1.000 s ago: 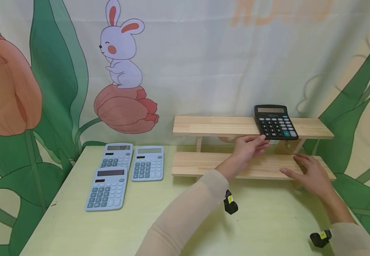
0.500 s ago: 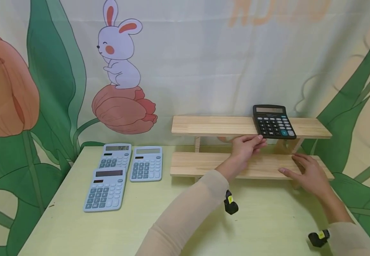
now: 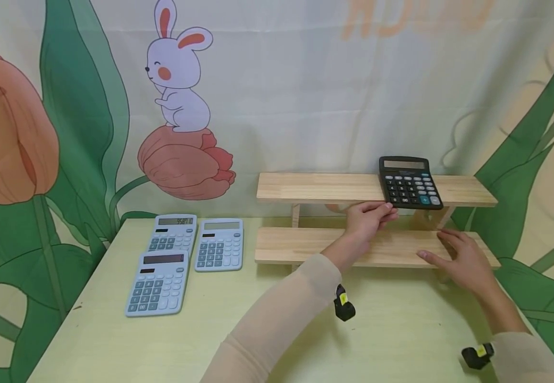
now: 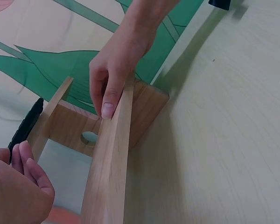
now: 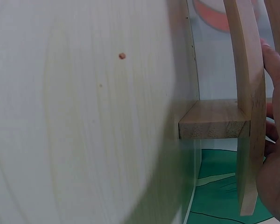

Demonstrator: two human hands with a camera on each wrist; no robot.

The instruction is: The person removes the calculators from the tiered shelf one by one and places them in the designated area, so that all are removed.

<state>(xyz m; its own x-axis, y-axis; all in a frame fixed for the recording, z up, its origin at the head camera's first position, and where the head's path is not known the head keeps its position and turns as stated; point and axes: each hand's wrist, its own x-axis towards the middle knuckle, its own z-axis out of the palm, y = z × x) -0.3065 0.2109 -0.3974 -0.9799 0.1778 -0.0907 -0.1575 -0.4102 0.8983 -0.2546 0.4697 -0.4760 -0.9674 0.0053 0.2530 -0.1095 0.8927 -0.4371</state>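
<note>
A black calculator [image 3: 410, 182] lies on the upper board [image 3: 325, 187] of a two-tier wooden shelf, its near edge overhanging the board's front. At its near left corner my left hand [image 3: 368, 223] pinches it between thumb and fingers. The left wrist view shows the calculator [image 4: 27, 122] only as a thin dark edge above my left hand [image 4: 18, 189]. My right hand [image 3: 466, 263] rests on the right part of the lower board [image 3: 305, 244], thumb and fingers spread. In the right wrist view, my right hand [image 5: 277, 140] lies along that board [image 5: 252, 84].
Two light blue calculators [image 3: 219, 244] [image 3: 158, 282] lie on the table [image 3: 229, 330] left of the shelf. The nearer one overlaps a third calculator [image 3: 177, 230], whose display shows digits. Behind the table hangs a printed backdrop [image 3: 296, 96] with a rabbit and tulips.
</note>
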